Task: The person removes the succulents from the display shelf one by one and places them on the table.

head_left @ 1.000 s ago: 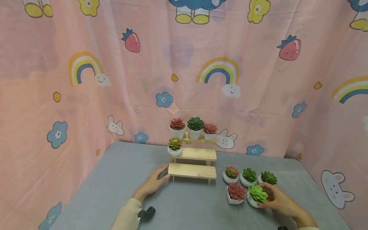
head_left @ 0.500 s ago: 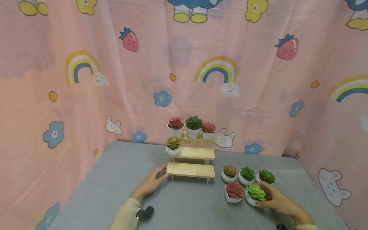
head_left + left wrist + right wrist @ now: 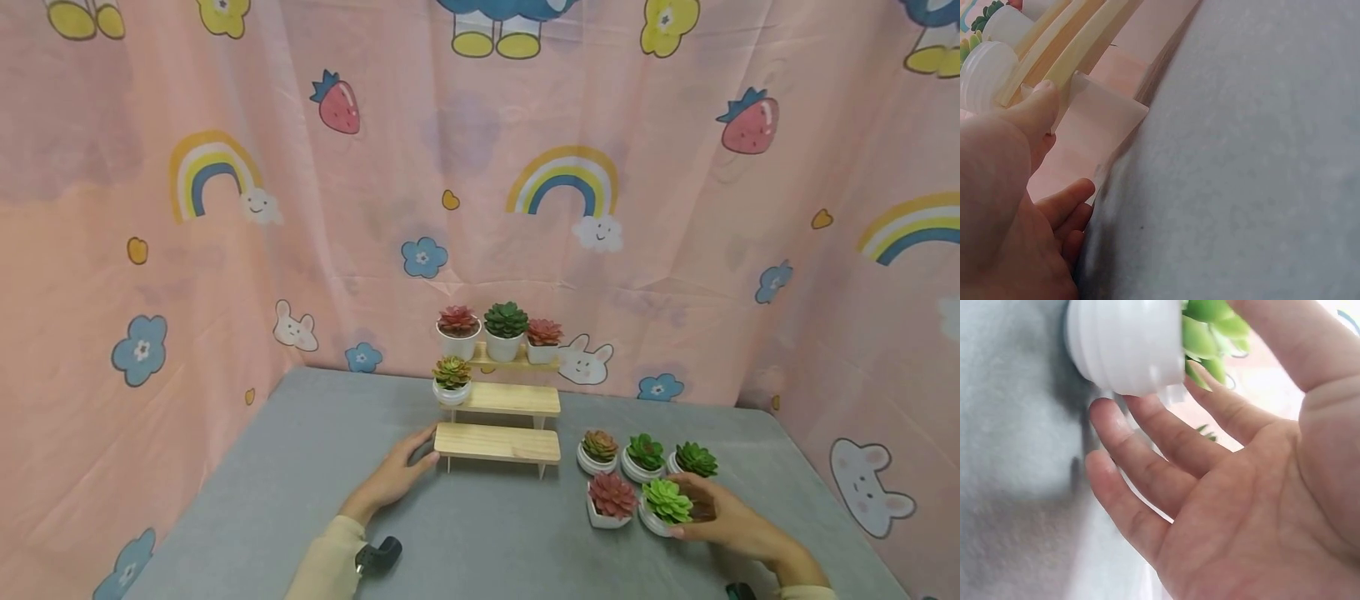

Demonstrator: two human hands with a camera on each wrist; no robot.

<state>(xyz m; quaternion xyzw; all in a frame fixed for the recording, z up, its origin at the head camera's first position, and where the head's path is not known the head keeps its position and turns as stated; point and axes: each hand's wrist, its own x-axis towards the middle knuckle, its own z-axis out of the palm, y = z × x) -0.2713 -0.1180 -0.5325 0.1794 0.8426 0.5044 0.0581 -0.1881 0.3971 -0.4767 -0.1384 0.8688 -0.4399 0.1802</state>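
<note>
A three-tier wooden display stand is at the centre of the table. My left hand holds the left end of its lowest board, thumb at the front edge and index finger behind; the other fingers are loosely bent in the left wrist view. To the right, my right hand has thumb and index finger at the sides of a light green potted succulent. Its ribbed white pot appears to stand on the table, and the thumb tip is out of the right wrist view.
Beside that pot stand a red succulent, an orange one and two green ones. Several potted succulents, including a dark green one, occupy the top board; a yellow-green one sits on the middle board's left end. A patterned curtain hangs behind.
The head view has shifted slightly. My right wrist has moved a little to the right, with the fingers still at the light green succulent's pot. My left hand stays at the stand.
</note>
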